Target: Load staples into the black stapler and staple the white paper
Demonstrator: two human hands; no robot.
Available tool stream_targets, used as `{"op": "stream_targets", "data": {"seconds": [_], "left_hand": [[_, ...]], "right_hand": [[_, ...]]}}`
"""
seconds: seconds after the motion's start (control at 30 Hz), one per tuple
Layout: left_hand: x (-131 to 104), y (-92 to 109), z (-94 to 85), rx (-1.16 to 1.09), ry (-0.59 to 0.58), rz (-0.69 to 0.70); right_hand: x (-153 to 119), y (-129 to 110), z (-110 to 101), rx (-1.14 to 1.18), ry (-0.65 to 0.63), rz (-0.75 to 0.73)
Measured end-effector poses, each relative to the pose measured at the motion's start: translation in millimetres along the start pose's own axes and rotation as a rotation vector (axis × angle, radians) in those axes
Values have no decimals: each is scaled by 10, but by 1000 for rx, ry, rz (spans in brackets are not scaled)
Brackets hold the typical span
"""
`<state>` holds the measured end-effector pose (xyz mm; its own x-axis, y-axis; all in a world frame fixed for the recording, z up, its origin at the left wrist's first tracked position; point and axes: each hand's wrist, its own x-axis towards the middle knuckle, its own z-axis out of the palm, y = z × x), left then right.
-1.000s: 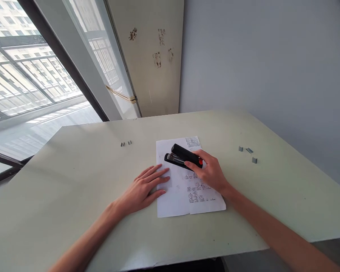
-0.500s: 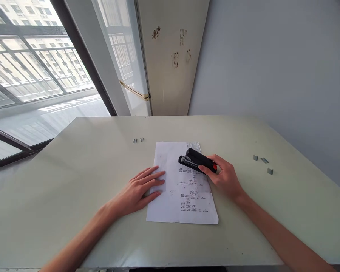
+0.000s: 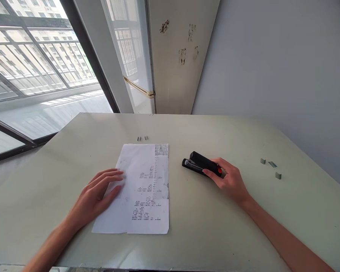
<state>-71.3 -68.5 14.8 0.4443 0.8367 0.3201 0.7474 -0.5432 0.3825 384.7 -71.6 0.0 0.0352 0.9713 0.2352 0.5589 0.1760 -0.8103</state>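
- The right hand (image 3: pixel 229 183) grips one end of a long black stapler (image 3: pixel 201 163) with a red spot.
- The left hand (image 3: pixel 93 198), fingers extended, rests on white printed paper (image 3: pixel 144 189), left of the stapler.

The paper (image 3: pixel 141 189) lies on the table (image 3: pixel 209 234), with the left hand (image 3: pixel 98 194) over its left edge. To the right of the paper, apart from it, is the stapler (image 3: pixel 202 164), its right end in the right hand (image 3: pixel 229 181). Small staple pieces (image 3: pixel 146 138) sit just beyond the paper's far edge; three staple strips (image 3: pixel 278 175) lie farther right, past the stapler. The window (image 3: pixel 45 60) stands far left, the wall (image 3: pixel 272 68) far right.
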Motion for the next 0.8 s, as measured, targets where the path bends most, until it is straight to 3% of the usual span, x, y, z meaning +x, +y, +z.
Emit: {"op": "stream_targets", "data": {"seconds": [0.3, 0.8], "left_hand": [[48, -66, 97, 43, -109, -31], [83, 26, 94, 22, -78, -62]], "right_hand": [[7, -34, 3, 0, -22, -42], [23, -37, -5, -13, -28, -51]]}}
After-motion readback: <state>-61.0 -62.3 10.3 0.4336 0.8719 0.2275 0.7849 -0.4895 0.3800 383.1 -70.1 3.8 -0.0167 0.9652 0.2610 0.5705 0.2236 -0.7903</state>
